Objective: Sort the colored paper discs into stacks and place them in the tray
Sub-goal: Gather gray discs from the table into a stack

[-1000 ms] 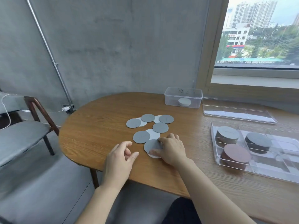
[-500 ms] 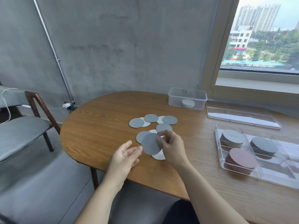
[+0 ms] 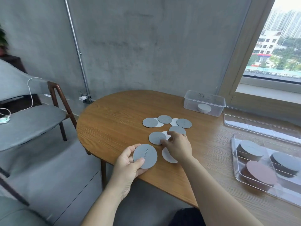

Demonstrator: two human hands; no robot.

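My left hand holds a grey paper disc flat above the table's near edge, thumb on its face. My right hand reaches over the loose discs, its fingertips touching another grey disc on the table. A white disc lies partly under that wrist. Several more grey and white discs lie scattered further back. The clear tray at the right holds a beige stack, a grey stack and a brown stack.
A clear box with a white disc stack stands at the back of the wooden table. A clear lid lies behind the tray. A chair stands left of the table, against the concrete wall.
My right hand lifted a grey disc off the table and passed it to my left hand, which now holds it. The right hand went back to the loose discs. The view shifted left.
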